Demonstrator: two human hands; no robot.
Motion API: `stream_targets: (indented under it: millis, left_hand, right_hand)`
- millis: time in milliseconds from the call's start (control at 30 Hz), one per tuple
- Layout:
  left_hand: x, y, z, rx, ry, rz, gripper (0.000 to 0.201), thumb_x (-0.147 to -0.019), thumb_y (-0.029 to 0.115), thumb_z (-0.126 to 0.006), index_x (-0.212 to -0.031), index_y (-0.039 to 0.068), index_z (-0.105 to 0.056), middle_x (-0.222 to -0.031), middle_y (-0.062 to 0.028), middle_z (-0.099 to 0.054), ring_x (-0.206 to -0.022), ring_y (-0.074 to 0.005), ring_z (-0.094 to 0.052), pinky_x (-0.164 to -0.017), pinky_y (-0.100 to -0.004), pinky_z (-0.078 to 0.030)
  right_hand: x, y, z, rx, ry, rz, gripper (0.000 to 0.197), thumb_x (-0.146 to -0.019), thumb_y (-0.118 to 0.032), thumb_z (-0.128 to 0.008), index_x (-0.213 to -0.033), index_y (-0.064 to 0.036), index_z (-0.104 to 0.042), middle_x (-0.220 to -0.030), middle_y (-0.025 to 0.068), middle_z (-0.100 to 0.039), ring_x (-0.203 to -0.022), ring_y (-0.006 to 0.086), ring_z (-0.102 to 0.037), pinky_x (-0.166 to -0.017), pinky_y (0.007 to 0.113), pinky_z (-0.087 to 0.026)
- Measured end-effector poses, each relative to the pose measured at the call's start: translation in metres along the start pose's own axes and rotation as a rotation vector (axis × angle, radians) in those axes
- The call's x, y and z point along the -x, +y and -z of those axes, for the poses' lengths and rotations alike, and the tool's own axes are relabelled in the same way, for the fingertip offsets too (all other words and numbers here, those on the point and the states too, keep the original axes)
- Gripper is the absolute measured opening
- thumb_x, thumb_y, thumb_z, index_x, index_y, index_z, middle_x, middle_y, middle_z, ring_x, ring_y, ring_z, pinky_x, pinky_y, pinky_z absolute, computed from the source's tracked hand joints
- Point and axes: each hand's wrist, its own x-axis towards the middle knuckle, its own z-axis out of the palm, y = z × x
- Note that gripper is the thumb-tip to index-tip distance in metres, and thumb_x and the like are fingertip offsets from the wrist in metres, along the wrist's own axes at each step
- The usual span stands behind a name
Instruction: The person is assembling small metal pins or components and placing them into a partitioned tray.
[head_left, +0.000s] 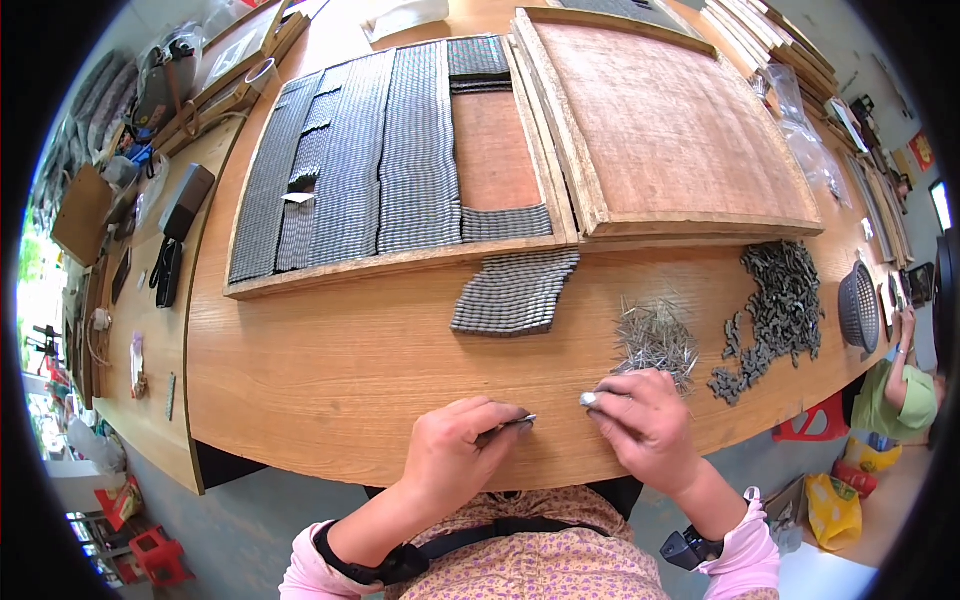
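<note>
Above the table's near edge, my left hand [455,445] is closed in a pinch. A small grey metal piece [528,419] shows at its fingertips; its exact kind is too small to tell. To the right, my right hand [645,420] has its fingers bent together. At its thumb and forefinger is a small, shiny silvery thing [588,399] that I cannot make out. The two hands are apart. Just beyond my right hand lies a loose heap of thin metal pins [650,335]. Farther right is a pile of small dark grey metal parts [780,300].
A wooden tray [400,259] holds strips of grey linked pieces; a similar loose strip [515,292] lies before it. Beside it stands a bare wooden tray [680,120]. A grey basket [858,305] is at the right edge. Another person [900,395] is at far right.
</note>
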Motion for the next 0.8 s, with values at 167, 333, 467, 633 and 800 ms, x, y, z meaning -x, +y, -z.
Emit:
stream_targets:
  millis: [167,333,467,633,800]
  left_hand:
    - [-0.001,-0.001,-0.002,-0.004,0.003,-0.008,0.014,-0.078,-0.001,-0.075,-0.092,0.0,-0.072,-0.076,-0.01,-0.068,-0.062,-0.0161,-0.064,-0.056,-0.0267,-0.049]
    - [0.001,-0.002,-0.003,-0.003,0.02,0.003,0.014,-0.078,-0.001,-0.074,-0.092,0.0,-0.072,-0.076,-0.0101,-0.068,-0.062,-0.0163,-0.064,-0.056,-0.0268,-0.049]
    - [0.001,-0.001,-0.002,-0.01,0.024,-0.008,0.015,-0.078,-0.001,-0.074,-0.093,0.0,-0.072,-0.076,-0.0102,-0.068,-0.064,-0.0164,-0.064,-0.056,-0.0269,-0.049]
    - [0.002,-0.002,-0.006,-0.097,0.065,-0.111,0.016,-0.077,0.002,-0.075,-0.092,0.004,-0.073,-0.078,-0.0076,-0.068,-0.066,-0.0194,-0.065,-0.057,-0.0294,-0.051]
    - [0.003,-0.006,-0.008,-0.178,0.078,-0.179,0.014,-0.076,0.007,-0.077,-0.089,0.008,-0.073,-0.079,-0.0053,-0.068,-0.067,-0.0212,-0.064,-0.058,-0.032,-0.052]
  right_hand:
    - [0.003,0.001,0.005,-0.524,0.195,-0.475,0.016,-0.073,0.001,-0.078,-0.087,-0.0036,-0.071,-0.081,0.0106,-0.07,-0.074,0.0257,-0.065,-0.071,0.033,-0.05]
    - [0.002,0.004,0.006,0.06,-0.085,0.02,0.033,-0.074,-0.024,-0.078,-0.102,-0.0069,-0.071,-0.113,0.0051,-0.061,-0.104,0.0252,-0.056,-0.09,0.039,-0.042]
    - [0.012,-0.007,0.004,0.135,-0.206,0.107,0.041,-0.075,-0.037,-0.076,-0.105,-0.0085,-0.069,-0.114,0.0032,-0.061,-0.106,0.0227,-0.054,-0.09,0.036,-0.038]
    - [0.043,-0.008,-0.003,0.073,-0.229,0.354,0.034,-0.077,-0.033,-0.075,-0.101,-0.0093,-0.071,-0.112,0.002,-0.064,-0.103,0.017,-0.058,-0.084,0.031,-0.042]
    - [0.035,-0.015,-0.006,-0.175,-0.117,0.229,0.021,-0.072,-0.016,-0.079,-0.091,-0.009,-0.072,-0.092,0.0032,-0.071,-0.078,0.0169,-0.066,-0.067,0.028,-0.047]
